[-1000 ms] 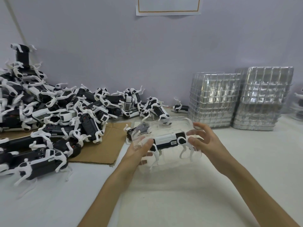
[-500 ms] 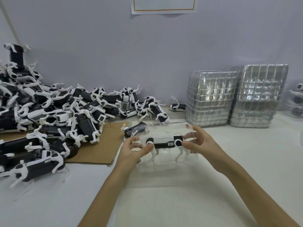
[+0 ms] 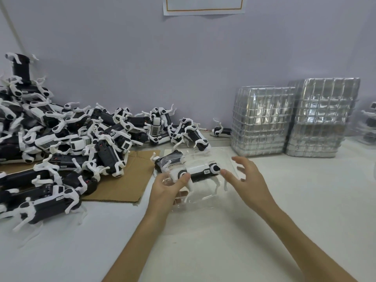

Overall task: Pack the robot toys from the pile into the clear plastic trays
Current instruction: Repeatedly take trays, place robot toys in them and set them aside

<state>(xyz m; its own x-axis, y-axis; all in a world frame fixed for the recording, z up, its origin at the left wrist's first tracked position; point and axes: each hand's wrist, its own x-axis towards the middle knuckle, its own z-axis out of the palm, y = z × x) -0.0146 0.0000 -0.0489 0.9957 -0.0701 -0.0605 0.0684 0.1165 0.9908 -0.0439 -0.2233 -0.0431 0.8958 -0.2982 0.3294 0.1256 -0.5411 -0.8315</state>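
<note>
A black and white robot dog toy (image 3: 200, 171) lies in a clear plastic tray (image 3: 205, 197) at the middle of the white table. My left hand (image 3: 167, 187) grips the tray's left end, thumb on the toy's shoulder. My right hand (image 3: 245, 177) hovers just off the tray's right end, fingers spread and holding nothing. A big pile of the same robot toys (image 3: 61, 139) covers the left of the table, and one loose toy (image 3: 168, 159) lies just behind the tray.
Two tall stacks of clear trays (image 3: 262, 121) (image 3: 321, 117) stand at the back right against the wall. A brown cardboard sheet (image 3: 126, 180) lies under the pile's edge. Packed toys (image 3: 369, 127) show at the far right edge.
My right hand has let go of the tray's right end and opened its fingers. The left hand keeps its grip, and the tray with the toy has sunk slightly towards the table.
</note>
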